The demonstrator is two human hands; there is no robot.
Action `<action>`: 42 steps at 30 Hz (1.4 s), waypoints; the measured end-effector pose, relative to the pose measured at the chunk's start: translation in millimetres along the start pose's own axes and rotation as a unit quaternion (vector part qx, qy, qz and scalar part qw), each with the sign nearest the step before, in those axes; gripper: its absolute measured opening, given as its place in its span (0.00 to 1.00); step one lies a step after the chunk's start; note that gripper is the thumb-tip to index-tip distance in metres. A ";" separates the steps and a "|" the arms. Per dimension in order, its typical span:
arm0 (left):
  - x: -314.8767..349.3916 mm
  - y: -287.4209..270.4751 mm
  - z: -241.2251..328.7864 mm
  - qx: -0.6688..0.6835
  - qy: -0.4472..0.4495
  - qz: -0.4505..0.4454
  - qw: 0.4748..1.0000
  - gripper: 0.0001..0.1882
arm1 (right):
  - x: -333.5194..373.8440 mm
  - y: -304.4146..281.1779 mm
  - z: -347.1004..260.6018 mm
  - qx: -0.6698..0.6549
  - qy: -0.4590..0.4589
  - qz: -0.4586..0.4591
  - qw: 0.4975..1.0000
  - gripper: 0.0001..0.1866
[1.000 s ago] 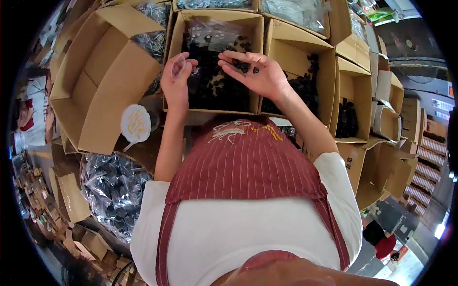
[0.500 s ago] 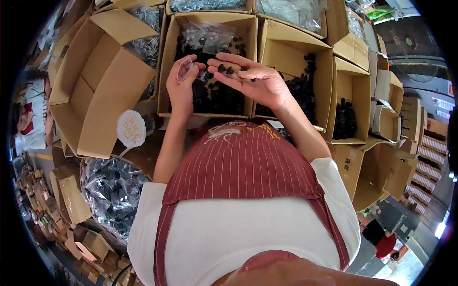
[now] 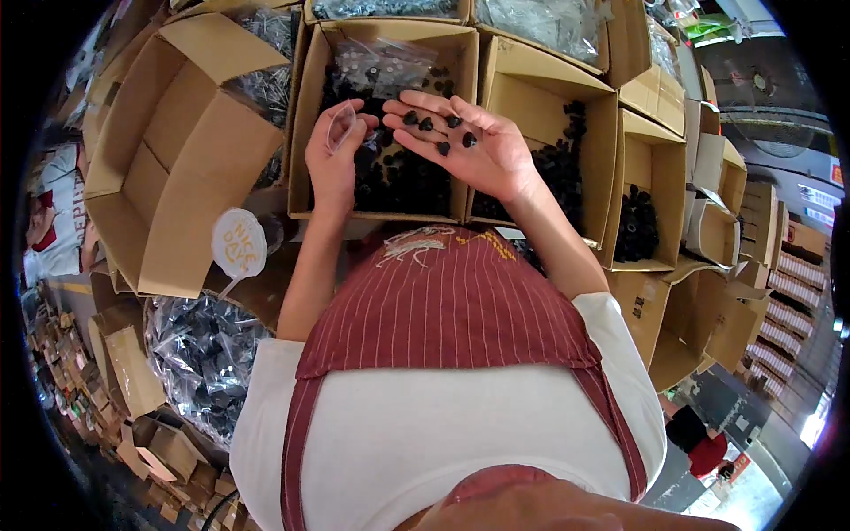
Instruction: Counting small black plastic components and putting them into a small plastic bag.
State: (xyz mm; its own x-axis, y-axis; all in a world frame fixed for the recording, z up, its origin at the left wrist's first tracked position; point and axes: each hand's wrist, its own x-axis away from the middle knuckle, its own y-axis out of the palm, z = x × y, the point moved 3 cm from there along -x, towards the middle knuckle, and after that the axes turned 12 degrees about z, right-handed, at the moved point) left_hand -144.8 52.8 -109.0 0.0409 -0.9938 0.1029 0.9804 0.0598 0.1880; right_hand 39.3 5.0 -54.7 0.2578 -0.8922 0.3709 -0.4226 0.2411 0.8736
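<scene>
Over an open cardboard box [image 3: 390, 28], my left hand [image 3: 331, 164] pinches a small clear plastic bag [image 3: 341, 129] between thumb and fingers. The bag's mouth looks rounded and gapes upward. Close beside it, my right hand [image 3: 496, 159] is turned palm up with fingers stretched out. Several small black knob-like parts [image 3: 469, 139] lie spread on its palm and fingers. Beneath both hands, many loose black parts [image 3: 412, 186] fill the box. Clear bags [image 3: 381, 69] with small pieces inside lie at the box's far side.
To the right, two cardboard boxes [image 3: 522, 75] [image 3: 651, 133] hold black parts. A large carton [image 3: 173, 150] with raised flaps stands left. Near it are a lidded cup [image 3: 239, 243] and a pile of bagged dark parts [image 3: 204, 354]. More boxes [image 3: 549, 26] of bagged goods line the far side.
My right thumb has swung away from the fingers, and the palm has opened out, showing more black parts on it. My left hand keeps the bag in nearly the same place.
</scene>
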 end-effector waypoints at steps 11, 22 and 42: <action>0.3 -0.2 -0.2 0.007 0.007 0.005 1.000 0.13 | -4.8 2.3 6.6 0.052 0.000 -0.007 0.999 0.28; 1.6 1.1 1.9 0.009 -0.001 0.006 1.000 0.14 | -9.3 0.6 12.5 0.008 0.003 0.001 1.000 0.32; 2.6 2.9 4.3 0.004 0.018 -0.002 1.000 0.14 | -13.5 0.5 13.1 -0.082 0.006 0.031 0.996 0.28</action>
State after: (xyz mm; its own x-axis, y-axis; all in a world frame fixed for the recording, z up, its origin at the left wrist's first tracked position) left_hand -142.7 50.8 -104.0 0.0440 -0.9968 0.0664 0.9788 0.0563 0.1971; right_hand 24.2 12.2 -63.4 0.2464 -0.8693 0.4285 -0.2908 0.3554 0.8883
